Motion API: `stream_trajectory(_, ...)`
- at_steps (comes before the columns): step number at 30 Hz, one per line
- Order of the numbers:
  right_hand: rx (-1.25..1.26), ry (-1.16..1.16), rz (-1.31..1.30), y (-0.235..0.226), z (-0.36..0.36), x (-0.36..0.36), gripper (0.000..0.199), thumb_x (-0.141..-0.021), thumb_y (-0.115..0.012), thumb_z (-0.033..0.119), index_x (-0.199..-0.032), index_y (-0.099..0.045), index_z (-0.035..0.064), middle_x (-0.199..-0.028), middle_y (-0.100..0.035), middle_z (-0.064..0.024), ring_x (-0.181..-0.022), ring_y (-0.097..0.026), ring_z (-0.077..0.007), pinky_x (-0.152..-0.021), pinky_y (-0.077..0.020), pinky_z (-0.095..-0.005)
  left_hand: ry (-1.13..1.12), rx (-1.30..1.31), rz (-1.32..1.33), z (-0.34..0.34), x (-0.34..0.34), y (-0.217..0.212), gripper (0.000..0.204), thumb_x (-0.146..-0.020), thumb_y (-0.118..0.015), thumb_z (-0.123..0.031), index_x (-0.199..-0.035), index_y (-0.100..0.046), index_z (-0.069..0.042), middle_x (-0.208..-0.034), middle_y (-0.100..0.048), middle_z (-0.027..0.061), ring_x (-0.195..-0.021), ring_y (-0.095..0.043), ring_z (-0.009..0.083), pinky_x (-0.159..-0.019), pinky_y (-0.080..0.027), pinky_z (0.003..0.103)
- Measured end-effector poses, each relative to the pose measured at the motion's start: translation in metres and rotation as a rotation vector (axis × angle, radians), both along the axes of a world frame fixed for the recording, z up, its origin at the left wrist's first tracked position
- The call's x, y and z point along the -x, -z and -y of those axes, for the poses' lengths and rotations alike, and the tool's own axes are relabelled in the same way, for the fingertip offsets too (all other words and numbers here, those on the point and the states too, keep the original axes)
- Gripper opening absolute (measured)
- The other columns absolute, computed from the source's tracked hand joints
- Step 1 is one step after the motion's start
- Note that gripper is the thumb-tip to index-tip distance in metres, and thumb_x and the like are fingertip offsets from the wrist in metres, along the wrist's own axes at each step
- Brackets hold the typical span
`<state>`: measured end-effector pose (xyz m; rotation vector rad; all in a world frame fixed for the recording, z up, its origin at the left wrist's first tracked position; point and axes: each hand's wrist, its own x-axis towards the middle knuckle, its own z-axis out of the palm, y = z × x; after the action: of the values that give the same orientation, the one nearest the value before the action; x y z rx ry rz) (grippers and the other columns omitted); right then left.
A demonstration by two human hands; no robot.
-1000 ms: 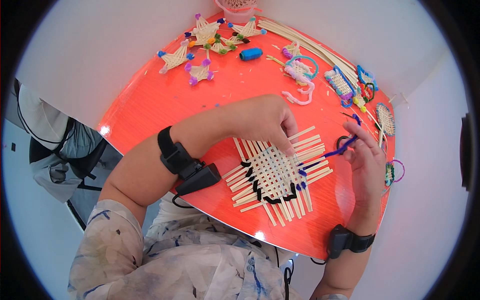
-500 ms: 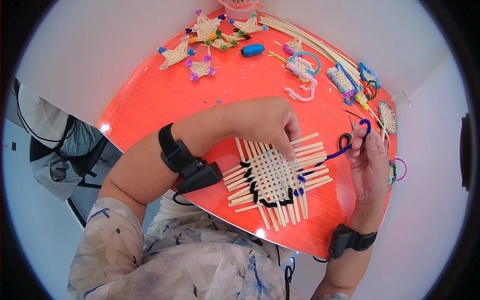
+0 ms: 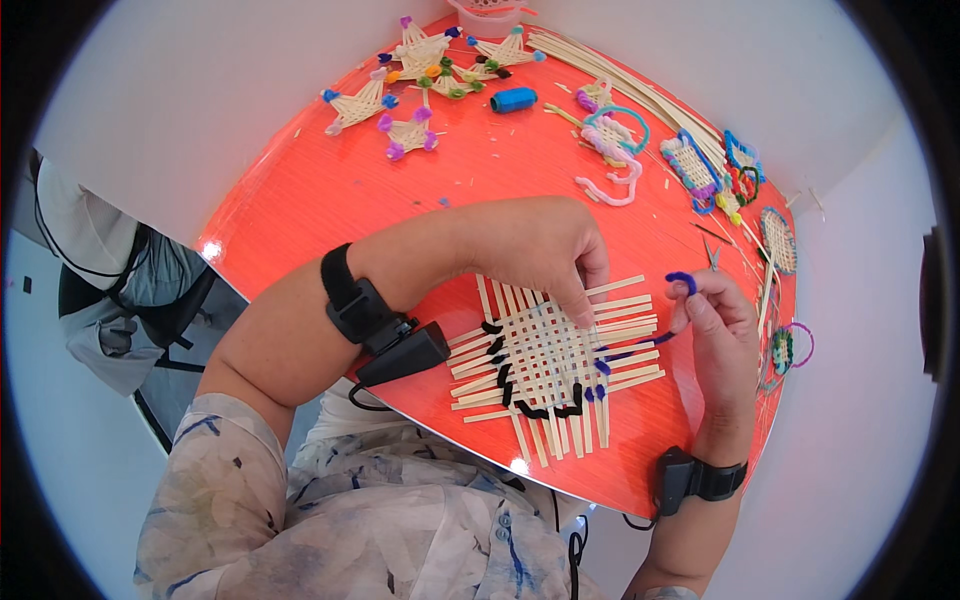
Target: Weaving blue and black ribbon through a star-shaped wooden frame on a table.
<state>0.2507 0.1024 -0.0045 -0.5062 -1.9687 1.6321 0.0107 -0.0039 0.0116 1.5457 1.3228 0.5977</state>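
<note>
A woven mat of pale bamboo strips point(image 3: 542, 350) lies at the table's near edge, its loose strip ends sticking out all round. My left hand point(image 3: 568, 255) pinches its upper right edge between thumb and fingers. Black fuzzy chenille stem point(image 3: 535, 412) winds through the left and lower edges. A dark blue chenille stem point(image 3: 636, 350) passes through strips on the right side and runs out to my right hand point(image 3: 722, 335). The fingers there are closed on it, and its curled end point(image 3: 681, 277) stands up above them. My right fingers partly cover the stem.
Star-shaped woven pieces with coloured tips point(image 3: 410, 133) lie at the far left, near a blue thread spool point(image 3: 513, 99). Long bamboo strips point(image 3: 630, 75) line the back right edge, beside small woven pieces point(image 3: 690, 165). Scissors point(image 3: 711, 253) lie just beyond my right hand.
My right hand has moved left, closer to the mat, carrying the blue stem's free end with it. It now hides the scissors' handles. My left hand keeps its hold on the mat.
</note>
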Motion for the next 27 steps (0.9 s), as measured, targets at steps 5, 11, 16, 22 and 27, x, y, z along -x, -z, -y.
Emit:
stream_trajectory(5, 0.329, 0.026, -0.093, -0.007, 0.006, 0.005, 0.012, -0.096, -0.052, 0.011, -0.098, -0.059, 0.002, -0.08, -0.056, -0.0004, -0.072, -0.049, -0.0069, -0.066, -0.0385, -0.0225, 0.017, -0.009, -0.007, 0.0, 0.002, 0.003, 0.019, -0.075, -0.079, -0.015, -0.087, -0.072, -0.001, -0.076, -0.071, 0.0041, -0.067, -0.064, 0.0092, -0.063, -0.049, 0.025)
stream_trajectory(11, 0.17, 0.063, 0.064, -0.003, 0.007, 0.004, 0.017, -0.097, -0.056, 0.019, -0.097, -0.059, 0.0028, -0.076, -0.052, 0.0025, -0.07, -0.044, -0.0054, -0.063, -0.0343, -0.021, 0.0, 0.009, -0.013, 0.001, 0.0, 0.001, 0.02, -0.074, -0.079, -0.016, -0.086, -0.072, -0.001, -0.075, -0.071, 0.0042, -0.066, -0.064, 0.0096, -0.062, -0.049, 0.026)
stream_trajectory(16, 0.212, 0.093, 0.007, 0.002, 0.001, 0.002, 0.014, -0.096, -0.059, 0.017, -0.095, -0.06, 0.0032, -0.076, -0.056, 0.0009, -0.068, -0.047, -0.0056, -0.061, -0.0369, -0.0215, 0.024, 0.025, -0.017, 0.001, 0.0, 0.001, 0.021, -0.074, -0.079, -0.016, -0.087, -0.072, -0.001, -0.076, -0.071, 0.0048, -0.067, -0.065, 0.0101, -0.062, -0.049, 0.026)
stream_trajectory(22, 0.166, 0.202, -0.029, -0.007, 0.006, 0.003, 0.007, -0.092, -0.061, 0.008, -0.094, -0.062, 0.0017, -0.079, -0.062, -0.0031, -0.067, -0.053, -0.0081, -0.063, -0.0421, -0.021, 0.003, 0.013, -0.063, 0.0, 0.001, 0.002, 0.024, -0.074, -0.079, -0.018, -0.09, -0.073, -0.001, -0.078, -0.072, 0.0063, -0.068, -0.066, 0.0114, -0.063, -0.05, 0.027)
stream_trajectory(27, -0.011, 0.174, -0.017, -0.017, 0.026, 0.01, 0.008, -0.087, -0.065, 0.0, -0.095, -0.064, 0.0008, -0.081, -0.065, -0.005, -0.076, -0.062, -0.0116, -0.07, -0.0469, -0.0228, -0.048, 0.021, -0.131, -0.001, 0.0, 0.003, 0.025, -0.074, -0.079, -0.02, -0.09, -0.073, -0.002, -0.077, -0.071, 0.0072, -0.069, -0.065, 0.0128, -0.064, -0.049, 0.028)
